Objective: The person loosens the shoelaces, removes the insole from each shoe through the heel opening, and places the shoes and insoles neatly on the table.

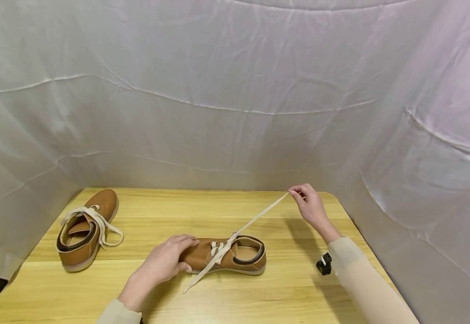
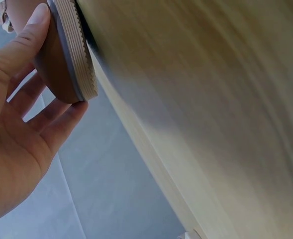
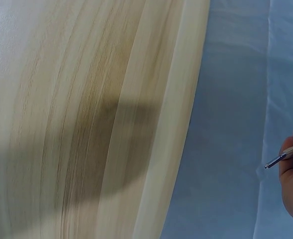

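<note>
A brown shoe [image 1: 202,253] with cream laces lies on the table, toe to the left. My left hand [image 1: 166,257] grips its toe, thumb on the near side; in the left wrist view the fingers wrap the toe [image 2: 61,74] beside the ridged sole [image 2: 76,45]. Up and to the right, my right hand [image 1: 308,204] pinches one end of the shoelace [image 1: 261,213], which runs taut and slanting from the shoe. The metal lace tip [image 3: 274,162] pokes out from the fingers in the right wrist view. Across the shoe's front hangs the other lace end [image 1: 202,273], its tip on the table.
A second brown shoe [image 1: 87,229] stands at the table's left, toe pointing away, its loose laces draped over the opening. Pale grey cloth [image 1: 218,135] rises behind and at both sides of the wooden table [image 1: 291,292]. A black device [image 1: 324,264] sits at my right wrist.
</note>
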Available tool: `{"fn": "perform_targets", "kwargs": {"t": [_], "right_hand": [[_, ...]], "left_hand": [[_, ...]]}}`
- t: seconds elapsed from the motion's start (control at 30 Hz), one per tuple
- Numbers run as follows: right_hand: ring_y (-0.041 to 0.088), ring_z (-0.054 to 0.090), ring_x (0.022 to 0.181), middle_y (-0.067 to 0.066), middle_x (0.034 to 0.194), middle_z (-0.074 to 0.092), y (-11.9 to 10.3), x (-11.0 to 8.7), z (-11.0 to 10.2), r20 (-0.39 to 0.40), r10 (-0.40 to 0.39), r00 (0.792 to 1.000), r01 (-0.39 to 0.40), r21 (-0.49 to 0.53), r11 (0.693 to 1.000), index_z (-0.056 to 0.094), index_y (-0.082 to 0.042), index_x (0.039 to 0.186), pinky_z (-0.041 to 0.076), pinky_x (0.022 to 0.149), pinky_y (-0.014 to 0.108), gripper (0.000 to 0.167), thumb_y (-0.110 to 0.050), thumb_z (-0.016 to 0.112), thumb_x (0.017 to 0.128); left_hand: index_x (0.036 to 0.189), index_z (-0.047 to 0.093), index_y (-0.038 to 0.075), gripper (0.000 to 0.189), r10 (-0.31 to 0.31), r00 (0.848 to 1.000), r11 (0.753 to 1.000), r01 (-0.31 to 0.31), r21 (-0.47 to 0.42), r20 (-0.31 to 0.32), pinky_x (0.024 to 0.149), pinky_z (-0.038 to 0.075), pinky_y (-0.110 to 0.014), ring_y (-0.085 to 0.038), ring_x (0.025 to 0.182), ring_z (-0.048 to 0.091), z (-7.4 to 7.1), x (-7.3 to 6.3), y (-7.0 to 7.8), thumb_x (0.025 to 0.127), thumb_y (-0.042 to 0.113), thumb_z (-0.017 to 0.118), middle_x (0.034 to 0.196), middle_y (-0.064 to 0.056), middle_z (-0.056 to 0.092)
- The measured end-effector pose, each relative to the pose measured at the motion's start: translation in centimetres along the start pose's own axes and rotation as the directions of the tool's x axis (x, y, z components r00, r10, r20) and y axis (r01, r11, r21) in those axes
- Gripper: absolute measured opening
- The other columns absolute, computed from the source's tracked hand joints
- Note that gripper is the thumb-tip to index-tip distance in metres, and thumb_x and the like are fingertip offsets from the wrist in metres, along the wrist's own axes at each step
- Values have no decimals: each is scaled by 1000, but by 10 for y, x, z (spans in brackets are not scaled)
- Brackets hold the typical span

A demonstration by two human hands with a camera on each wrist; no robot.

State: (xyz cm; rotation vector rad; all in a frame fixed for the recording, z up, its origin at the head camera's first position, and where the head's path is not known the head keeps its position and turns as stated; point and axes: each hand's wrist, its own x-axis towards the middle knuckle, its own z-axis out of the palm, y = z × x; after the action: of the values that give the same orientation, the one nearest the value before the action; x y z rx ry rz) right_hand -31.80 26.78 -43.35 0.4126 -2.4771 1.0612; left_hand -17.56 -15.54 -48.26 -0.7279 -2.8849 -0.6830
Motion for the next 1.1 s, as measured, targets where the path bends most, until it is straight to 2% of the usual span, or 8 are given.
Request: {"fn": "perform_targets", "kwargs": {"t": [0.57, 0.9, 1.1], "right_hand": [[26, 62, 93, 16, 106, 64, 5, -3, -9, 2, 29, 1000, -29, -18, 999, 73, 3, 111, 50, 76, 22, 19, -12, 62, 105], [28, 62, 93, 16, 106, 64, 9, -4, -13, -2, 21, 1000, -21, -35, 999, 73, 3, 110, 50, 76, 21, 19, -11, 62, 105], [27, 62, 91, 17, 105, 65, 12, -4, -16, -18, 3, 1000, -4, -43, 999, 74, 4, 108, 50, 74, 19, 18, -10, 63, 105]], "left_hand": [[138, 65, 8, 71, -5, 1000, 1000, 5, -4, 3, 106, 50, -62, -39, 131, 58, 1, 0, 0, 73, 20, 92, 144, -15, 61], [137, 65, 8, 70, 14, 1000, 1000, -14, 2, 1, 105, 51, -60, -39, 130, 58, 0, 0, 0, 74, 19, 92, 144, -15, 62], [137, 65, 8, 71, 4, 1000, 1000, -4, -1, -4, 106, 51, -61, -39, 131, 58, 1, 0, -1, 73, 20, 92, 144, -15, 61]]}}
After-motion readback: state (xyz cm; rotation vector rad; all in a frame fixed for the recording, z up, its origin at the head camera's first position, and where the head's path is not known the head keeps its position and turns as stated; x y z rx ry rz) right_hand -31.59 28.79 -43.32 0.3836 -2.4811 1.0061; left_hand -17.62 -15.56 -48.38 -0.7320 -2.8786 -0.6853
